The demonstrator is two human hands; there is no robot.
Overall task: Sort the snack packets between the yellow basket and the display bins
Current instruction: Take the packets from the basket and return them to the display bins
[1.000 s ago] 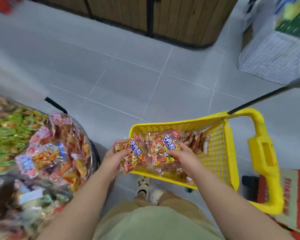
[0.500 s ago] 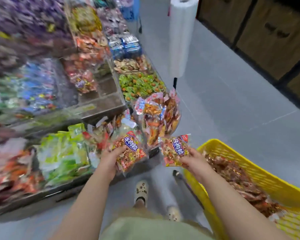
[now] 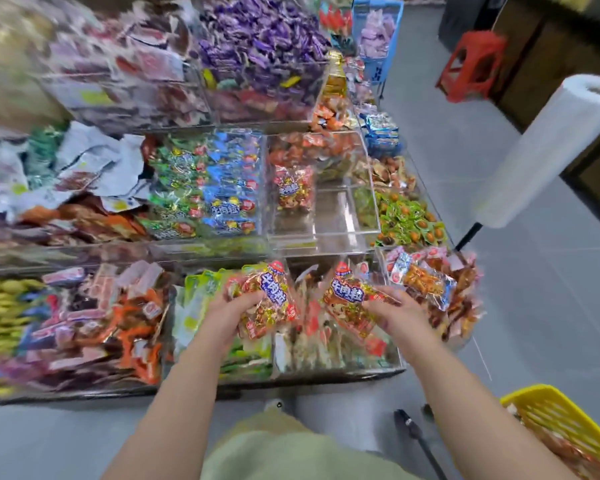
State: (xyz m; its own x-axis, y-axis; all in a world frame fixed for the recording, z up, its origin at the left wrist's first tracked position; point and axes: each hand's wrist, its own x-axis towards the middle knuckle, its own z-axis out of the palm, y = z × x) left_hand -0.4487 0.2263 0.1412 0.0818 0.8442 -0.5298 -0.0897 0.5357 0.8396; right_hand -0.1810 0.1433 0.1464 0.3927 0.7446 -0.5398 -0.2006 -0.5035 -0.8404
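Observation:
My left hand (image 3: 231, 311) grips a red-and-gold snack packet (image 3: 269, 299) with a blue label. My right hand (image 3: 397, 308) grips a matching packet (image 3: 349, 299). Both packets hover over the front row of clear display bins (image 3: 326, 367). One more packet of the same kind (image 3: 293, 187) stands in a nearly bare clear bin (image 3: 333, 223) in the middle row. The yellow basket (image 3: 548, 407) shows at the bottom right corner, with brown packets (image 3: 568, 455) inside.
Several tiers of clear bins hold purple, blue, green and orange snacks. A heap of mixed packets (image 3: 433, 289) sits at the display's right end. A white bag roll (image 3: 548, 147) on a stand, a red stool (image 3: 471, 65) and a blue basket (image 3: 378, 36) stand on the grey floor.
The view has swung left from the yellow basket to the display bins. Both hands have carried their packets out of the basket and over the front bins.

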